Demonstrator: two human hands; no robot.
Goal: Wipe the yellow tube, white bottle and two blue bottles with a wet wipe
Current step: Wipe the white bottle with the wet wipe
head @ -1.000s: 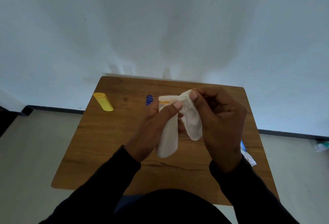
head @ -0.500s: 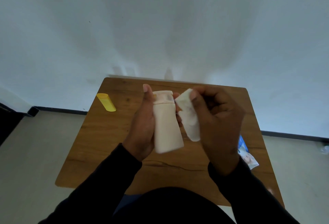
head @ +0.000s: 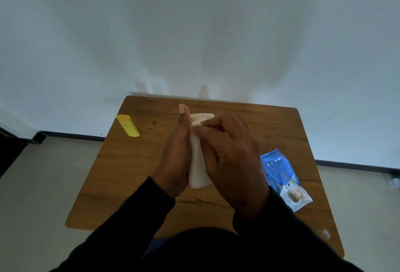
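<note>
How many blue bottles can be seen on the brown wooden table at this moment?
0. No blue bottle shows on the brown wooden table; one may be hidden behind the left hand and right hand, which hold the white plastic bottle.

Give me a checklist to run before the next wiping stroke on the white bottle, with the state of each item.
1. White bottle gripped by left hand: ok.
2. Wet wipe under right hand, against the bottle near its cap: ok.
3. Bottle held clear above the wooden table: ok.
4. Yellow tube lying on the table at far left, out of the stroke's way: ok.
5. Wet wipe pack within reach on the right: ok.
6. Two blue bottles located: cannot tell, none visible.
</note>
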